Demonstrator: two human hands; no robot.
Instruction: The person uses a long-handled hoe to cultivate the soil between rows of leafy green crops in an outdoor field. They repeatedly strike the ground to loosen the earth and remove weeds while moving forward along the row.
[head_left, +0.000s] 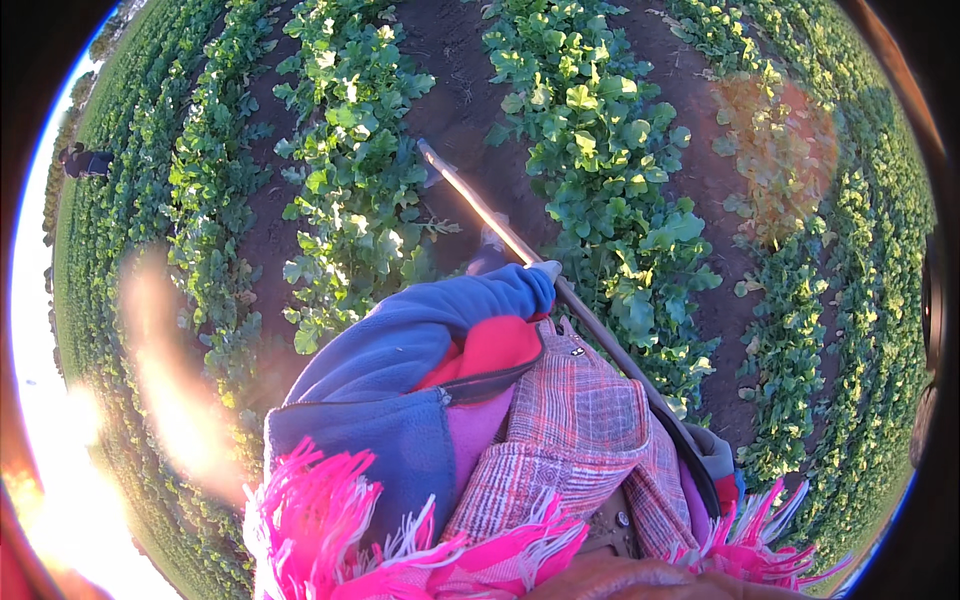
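A long wooden-handled hoe (480, 201) slants across my body, its far end over the dark soil furrow between two leafy rows. My left hand (551, 270), in a pale glove below a blue fleece sleeve, is closed around the middle of the handle. Lower down at my right side, my right hand (711, 448), gloved in grey, grips the handle near its rear end; my jacket partly hides those fingers. The hoe's blade (435, 176) is blurred and hard to make out against the soil. Beneath the handle shows my shoe (496, 223).
Broad-leaved green crop plants stand close on the left row (352, 150) and right row (600, 135). More rows curve away on both sides. A pink fringed scarf (322, 510) and plaid cloth (570, 420) hang over my front. Far left, another person (88, 163) is in the field.
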